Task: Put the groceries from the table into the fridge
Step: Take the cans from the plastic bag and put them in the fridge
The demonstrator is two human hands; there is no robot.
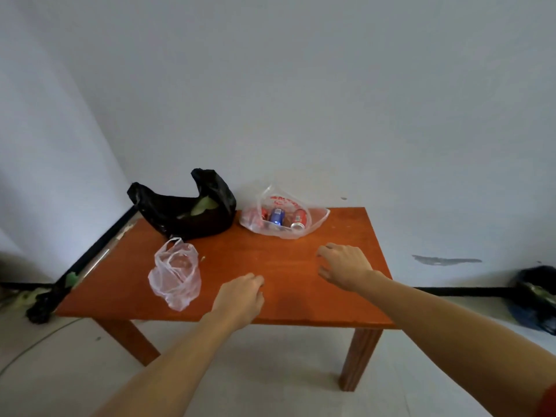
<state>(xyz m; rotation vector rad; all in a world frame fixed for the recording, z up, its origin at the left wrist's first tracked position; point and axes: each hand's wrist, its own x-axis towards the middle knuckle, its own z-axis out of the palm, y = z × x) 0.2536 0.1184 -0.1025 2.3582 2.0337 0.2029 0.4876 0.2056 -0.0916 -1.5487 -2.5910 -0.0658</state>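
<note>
A low orange-brown wooden table (pixel 270 260) stands against the wall. On its back left sits a black plastic bag (pixel 183 209) with something green showing inside. Right of it lies a clear plastic bag (pixel 316 219) that holds red and blue drink cans (pixel 276 216). A small, crumpled clear bag (pixel 174 275) rests near the front left. My left hand (pixel 240 296) hovers over the table's front edge, fingers curled loosely, holding nothing. My right hand (pixel 343 263) reaches over the right side with fingers apart, a little short of the can bag. No fridge is in view.
A grey-white wall rises behind the table and a second wall meets it at the left corner. A dark bag (pixel 535 299) lies on the floor at the far right. Dark clutter (pixel 42 305) and a cable lie on the pale floor at the left.
</note>
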